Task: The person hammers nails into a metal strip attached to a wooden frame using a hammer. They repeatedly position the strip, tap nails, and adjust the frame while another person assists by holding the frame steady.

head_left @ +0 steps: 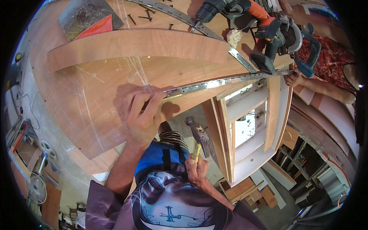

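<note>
My left hand [142,117] rests over the wooden board [103,126], its fingers closed on the near end of a long slotted metal strip [209,84]. A thin yellowish edge shows beneath the strip by my fingertips; I cannot make out what it is. In my right hand [197,168], held in front of my body, is a hammer [200,134] with a dark worn head and a yellow handle, head upward. At the strip's far right end, a co-worker's hand [293,79] touches it.
A curved wooden piece [142,46] lies on the board, near several dark screws [145,17]. A drill [211,11] and a circular saw [289,36] are at the upper right. An open wooden cabinet frame [230,134] stands right of the hammer. A fan [37,188] is far left.
</note>
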`<state>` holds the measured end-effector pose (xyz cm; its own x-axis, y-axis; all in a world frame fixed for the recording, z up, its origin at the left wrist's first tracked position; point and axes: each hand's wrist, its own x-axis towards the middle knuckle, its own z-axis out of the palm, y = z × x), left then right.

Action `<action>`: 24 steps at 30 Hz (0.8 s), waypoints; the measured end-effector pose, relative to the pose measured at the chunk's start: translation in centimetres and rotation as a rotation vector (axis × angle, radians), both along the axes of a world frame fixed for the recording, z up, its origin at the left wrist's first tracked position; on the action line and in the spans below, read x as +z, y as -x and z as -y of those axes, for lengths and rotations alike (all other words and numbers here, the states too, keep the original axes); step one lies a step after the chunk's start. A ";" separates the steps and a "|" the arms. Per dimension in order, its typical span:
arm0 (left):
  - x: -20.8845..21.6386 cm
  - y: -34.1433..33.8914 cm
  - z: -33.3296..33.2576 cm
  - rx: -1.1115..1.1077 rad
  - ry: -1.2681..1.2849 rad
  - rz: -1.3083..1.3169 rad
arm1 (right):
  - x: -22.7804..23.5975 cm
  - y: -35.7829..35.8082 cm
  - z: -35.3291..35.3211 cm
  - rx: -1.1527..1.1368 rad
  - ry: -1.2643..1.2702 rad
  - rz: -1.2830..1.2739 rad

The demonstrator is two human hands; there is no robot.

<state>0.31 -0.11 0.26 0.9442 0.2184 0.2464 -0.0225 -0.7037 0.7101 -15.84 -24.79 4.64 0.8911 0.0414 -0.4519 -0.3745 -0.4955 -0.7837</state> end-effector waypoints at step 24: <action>0.7 -0.8 0.0 -0.015 -0.096 0.008 | 6.8 -8.4 -2.5 0.052 -0.203 0.273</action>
